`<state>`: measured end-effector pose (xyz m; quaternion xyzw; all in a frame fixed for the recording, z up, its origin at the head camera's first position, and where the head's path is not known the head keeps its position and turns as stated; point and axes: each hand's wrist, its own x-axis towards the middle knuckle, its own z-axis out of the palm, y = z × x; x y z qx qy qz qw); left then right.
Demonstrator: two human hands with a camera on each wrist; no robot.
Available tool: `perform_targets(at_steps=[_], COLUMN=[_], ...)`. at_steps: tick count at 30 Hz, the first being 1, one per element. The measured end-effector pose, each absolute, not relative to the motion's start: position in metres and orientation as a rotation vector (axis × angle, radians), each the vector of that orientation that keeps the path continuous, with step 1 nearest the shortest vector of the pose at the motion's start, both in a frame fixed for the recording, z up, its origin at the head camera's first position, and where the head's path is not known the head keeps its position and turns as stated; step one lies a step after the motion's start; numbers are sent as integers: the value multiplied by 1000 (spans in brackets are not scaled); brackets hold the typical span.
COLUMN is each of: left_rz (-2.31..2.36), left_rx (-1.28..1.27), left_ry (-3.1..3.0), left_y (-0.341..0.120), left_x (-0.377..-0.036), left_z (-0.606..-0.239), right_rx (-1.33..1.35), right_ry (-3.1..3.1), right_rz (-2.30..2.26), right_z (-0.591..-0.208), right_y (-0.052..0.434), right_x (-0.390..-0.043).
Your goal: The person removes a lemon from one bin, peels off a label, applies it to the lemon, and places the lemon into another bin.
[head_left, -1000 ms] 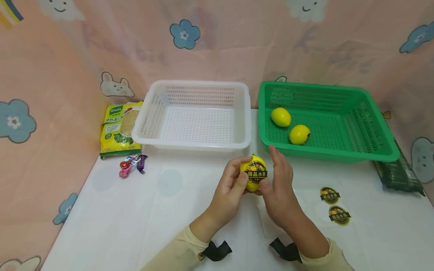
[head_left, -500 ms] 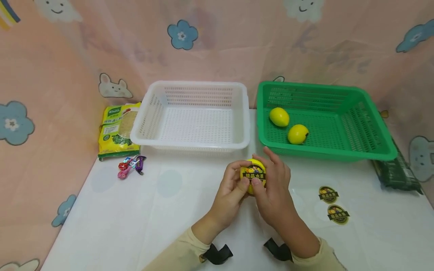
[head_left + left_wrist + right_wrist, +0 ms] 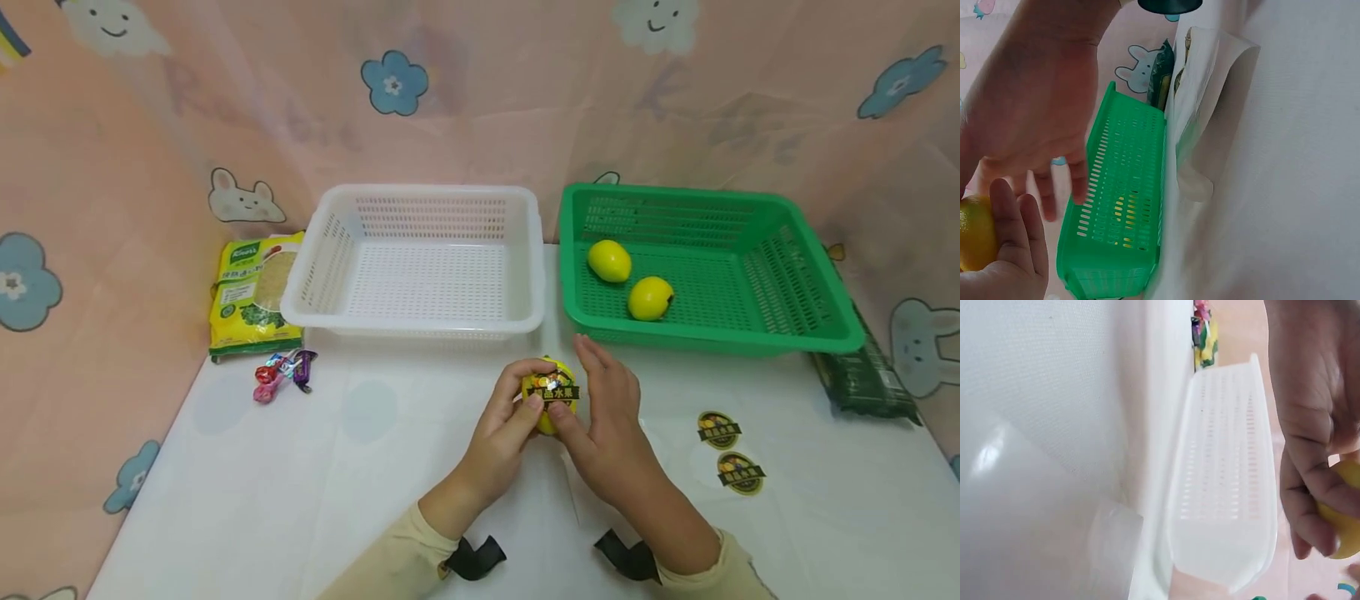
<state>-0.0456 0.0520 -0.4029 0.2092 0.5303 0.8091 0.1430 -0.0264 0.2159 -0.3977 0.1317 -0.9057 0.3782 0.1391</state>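
Observation:
Both hands meet over the white table, just in front of the two baskets. My left hand (image 3: pixel 528 388) grips a yellow lemon (image 3: pixel 550 398), its fingers curled round it; the left wrist view shows the lemon (image 3: pixel 972 234) against that palm. A black round sticker (image 3: pixel 557 390) lies on the lemon's front. My right hand (image 3: pixel 588 385) presses its thumb on that sticker, with its fingers straight beside the fruit. In the right wrist view the left hand's fingers (image 3: pixel 1310 481) wrap the lemon (image 3: pixel 1342 525).
A white basket (image 3: pixel 300 300) stands behind the hands. To its right a green basket (image 3: pixel 720 342) holds two lemons (image 3: pixel 609 260) (image 3: pixel 650 297). Two more stickers (image 3: pixel 718 429) (image 3: pixel 740 472) lie at the right. A yellow packet (image 3: pixel 251 296), candies (image 3: pixel 283 373) and a dark packet (image 3: pixel 862 379) lie at the edges.
My right hand has closed in on the lemon: its thumb moved from beside the fruit onto the sticker. The left hand keeps its grip, and the lemon has shifted slightly left.

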Motion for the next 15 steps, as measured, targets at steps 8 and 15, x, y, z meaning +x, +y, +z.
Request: perform_targets(at_steps=[8,15], left_rz=[2383,2409], left_rx=[562,568], left_ry=[1482,1492], left_y=[53,64], left_x=[-42,-41], left_z=[-403,-405], right_rx=[516,509], right_ry=[-2430,-2406], right_rz=[1163,1076], right_z=[-405,-408], right_y=[204,202], right_x=[-26,-32])
